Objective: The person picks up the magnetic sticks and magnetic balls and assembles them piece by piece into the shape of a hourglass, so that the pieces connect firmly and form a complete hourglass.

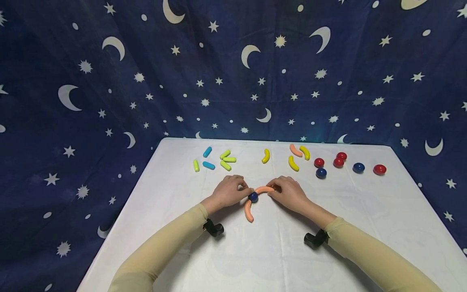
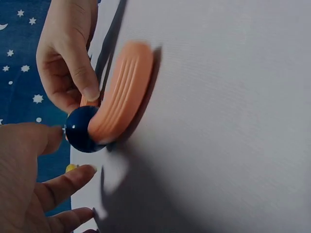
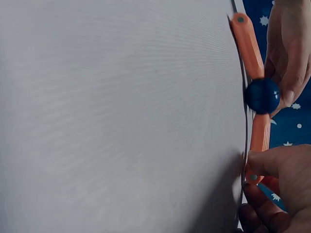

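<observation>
In the head view, a dark blue ball (image 1: 253,197) joins two orange curved pieces at the middle of the white table. The left hand (image 1: 230,191) pinches the ball, its thumb tip on the ball's upper left. Its other visible fingers spread apart in the left wrist view. One ribbed orange curved piece (image 2: 124,92) extends from the ball toward the person. The right hand (image 1: 289,193) pinches the far end of the other orange curved piece (image 1: 263,189) between thumb and fingers. A small round metallic spot shows at the gripped end in the right wrist view.
Behind the left hand lie blue rods (image 1: 208,165) and several lime green rods (image 1: 229,159). Yellow curved pieces (image 1: 293,163) and another orange curved piece (image 1: 296,150) lie farther right. Several red balls (image 1: 338,162) and two blue balls (image 1: 358,167) are at the back right, before a starry curtain (image 1: 233,81).
</observation>
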